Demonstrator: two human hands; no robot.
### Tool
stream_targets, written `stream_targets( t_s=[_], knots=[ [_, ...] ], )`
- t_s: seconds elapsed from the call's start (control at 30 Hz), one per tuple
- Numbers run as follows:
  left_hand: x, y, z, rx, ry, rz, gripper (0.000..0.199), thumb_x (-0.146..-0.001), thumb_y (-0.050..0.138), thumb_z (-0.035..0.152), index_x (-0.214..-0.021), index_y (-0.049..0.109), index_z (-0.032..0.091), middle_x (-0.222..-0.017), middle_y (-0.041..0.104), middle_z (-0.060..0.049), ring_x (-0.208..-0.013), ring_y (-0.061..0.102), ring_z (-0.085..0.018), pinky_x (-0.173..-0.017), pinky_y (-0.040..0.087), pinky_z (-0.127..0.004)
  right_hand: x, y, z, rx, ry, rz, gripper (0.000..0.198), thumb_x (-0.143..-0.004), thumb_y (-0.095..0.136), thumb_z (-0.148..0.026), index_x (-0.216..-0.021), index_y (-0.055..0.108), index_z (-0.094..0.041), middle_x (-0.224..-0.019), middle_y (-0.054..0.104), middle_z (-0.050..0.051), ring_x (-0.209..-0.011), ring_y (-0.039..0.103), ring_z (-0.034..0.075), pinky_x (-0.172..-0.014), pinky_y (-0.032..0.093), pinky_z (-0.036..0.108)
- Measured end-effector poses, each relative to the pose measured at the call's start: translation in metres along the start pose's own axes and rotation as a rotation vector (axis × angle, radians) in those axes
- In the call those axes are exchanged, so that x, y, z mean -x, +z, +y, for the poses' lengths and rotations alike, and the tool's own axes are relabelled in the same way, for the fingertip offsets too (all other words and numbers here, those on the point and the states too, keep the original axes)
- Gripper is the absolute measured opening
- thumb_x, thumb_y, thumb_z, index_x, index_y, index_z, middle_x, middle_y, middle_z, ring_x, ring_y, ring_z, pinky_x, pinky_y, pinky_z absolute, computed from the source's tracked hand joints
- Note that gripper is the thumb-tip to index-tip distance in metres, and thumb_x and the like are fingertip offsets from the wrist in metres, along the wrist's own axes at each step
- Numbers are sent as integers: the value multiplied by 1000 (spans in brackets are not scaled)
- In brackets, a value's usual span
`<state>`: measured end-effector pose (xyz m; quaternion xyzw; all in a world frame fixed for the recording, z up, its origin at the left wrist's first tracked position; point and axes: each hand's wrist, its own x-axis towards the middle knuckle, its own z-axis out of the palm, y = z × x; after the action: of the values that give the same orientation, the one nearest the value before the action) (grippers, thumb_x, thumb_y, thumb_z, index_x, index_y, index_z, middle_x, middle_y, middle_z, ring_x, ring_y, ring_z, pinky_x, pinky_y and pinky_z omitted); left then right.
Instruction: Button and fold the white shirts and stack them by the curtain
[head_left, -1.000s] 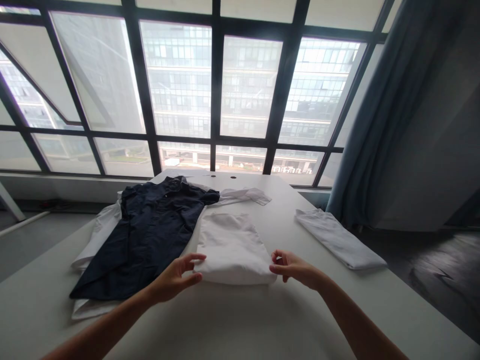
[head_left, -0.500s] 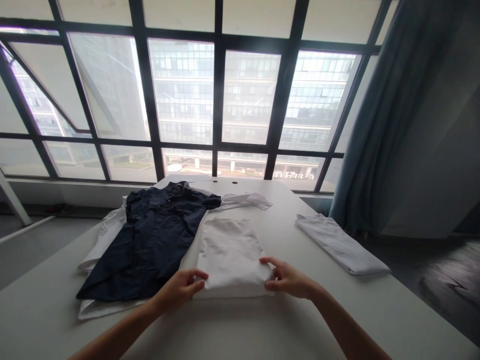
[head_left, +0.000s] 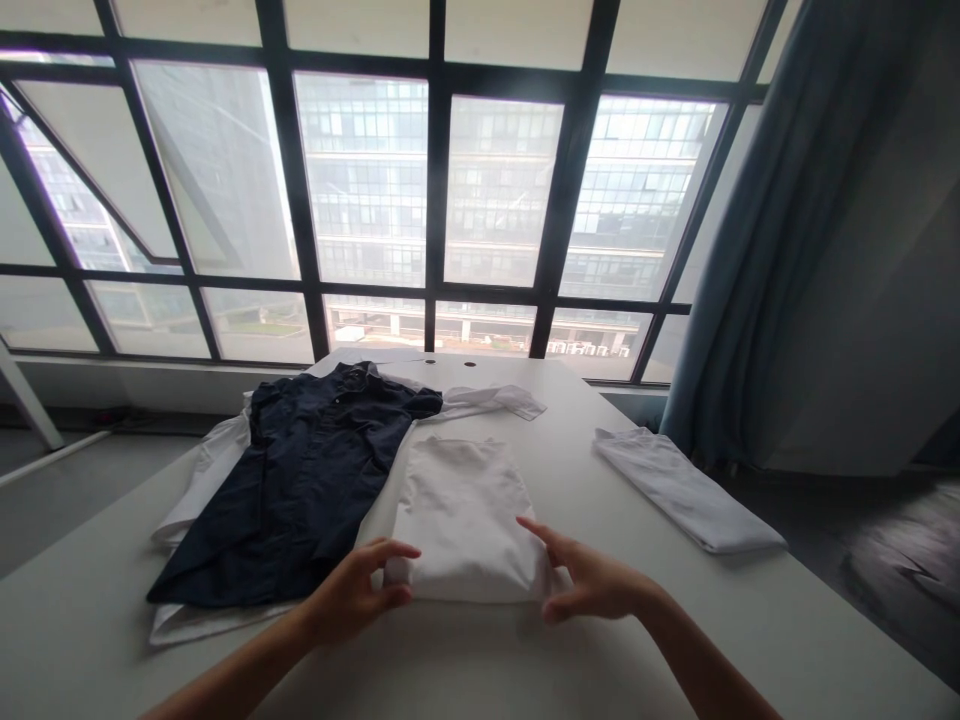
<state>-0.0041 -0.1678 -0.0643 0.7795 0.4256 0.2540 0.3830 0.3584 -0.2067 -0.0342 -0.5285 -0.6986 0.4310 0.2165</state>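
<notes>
A folded white garment (head_left: pixel 469 510) lies flat on the white table in front of me, its near edge towards me. At its near left corner is my left hand (head_left: pixel 356 590), thumb and index finger parted, with the fingertips touching or just over the cloth. By the near right corner my right hand (head_left: pixel 600 580) is spread, its index finger reaching over the cloth and its thumb off the near edge. Left of the folded garment lies a dark navy short-sleeved shirt (head_left: pixel 300 490), spread out on top of white clothing (head_left: pixel 202 500).
Another folded white garment (head_left: pixel 686 490) rests near the right edge of the table (head_left: pixel 480 665). Behind the middle one lies a white sleeve (head_left: pixel 495 400). Beyond the table stand large framed windows (head_left: pixel 367 180), with a blue-grey curtain (head_left: pixel 757 280) at the right.
Both hands have loosened from the near corners of the folded garment; thumbs and index fingers are further apart. The right hand has shifted slightly right and nearer. The garment's near edge lies straighter.
</notes>
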Motion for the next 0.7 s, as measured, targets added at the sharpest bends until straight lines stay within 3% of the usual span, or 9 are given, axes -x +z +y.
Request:
stream_targets(
  t_s=[0.07,0.17,0.23,0.33,0.5,0.6,0.7],
  knots=[
    [3,0,-4,-49,61,-52,63,-63,82,43,-122,70,24,-120,66,-10,-110,57,-31,-100,43,-38,2,2,-2,47,-8,-4,119,-52,89,-26,-155,29,-26,-135,56,13,-118,54,29,-106,38,42],
    [3,3,-11,-37,52,-113,61,-73,75,36,-131,64,24,-124,66,-10,-113,59,-31,-101,43,-38,-3,10,-2,49,-81,66,105,-60,79,-18,-154,33,-25,-141,53,12,-126,49,30,-112,32,43],
    [1,5,-15,-3,50,-125,53,-81,67,37,-131,64,22,-117,69,-9,-106,62,-28,-97,46,-35,-8,15,0,-41,-135,85,95,-66,74,-19,-153,36,-21,-135,57,12,-117,54,27,-107,37,40],
    [-3,6,-19,63,66,-74,49,-82,67,44,-124,68,19,-112,71,-9,-106,62,-29,-96,47,-34,-14,19,5,-279,-164,116,90,-69,73,-24,-151,38,-19,-126,58,10,-100,57,21,-88,48,32],
    [-7,8,-20,304,28,43,55,-77,72,52,-117,71,15,-113,71,-12,-107,62,-29,-94,48,-35,-16,16,10,-522,-162,111,93,-64,78,-26,-149,41,-22,-132,53,10,-100,54,20,-78,47,26],
    [-8,9,-19,420,-32,29,58,-68,80,51,-111,72,14,-109,71,-12,-102,63,-28,-89,49,-34,-14,13,8,-445,-106,74,91,-61,76,-21,-146,45,-21,-137,51,10,-103,55,22,-79,48,27],
    [-9,7,-16,499,-121,-96,66,-58,87,50,-110,72,13,-98,72,-10,-87,65,-24,-78,50,-30,-10,9,5,-276,-61,71,89,-59,74,-15,-144,50,-19,-138,53,12,-108,56,25,-85,49,30]
  ],
)
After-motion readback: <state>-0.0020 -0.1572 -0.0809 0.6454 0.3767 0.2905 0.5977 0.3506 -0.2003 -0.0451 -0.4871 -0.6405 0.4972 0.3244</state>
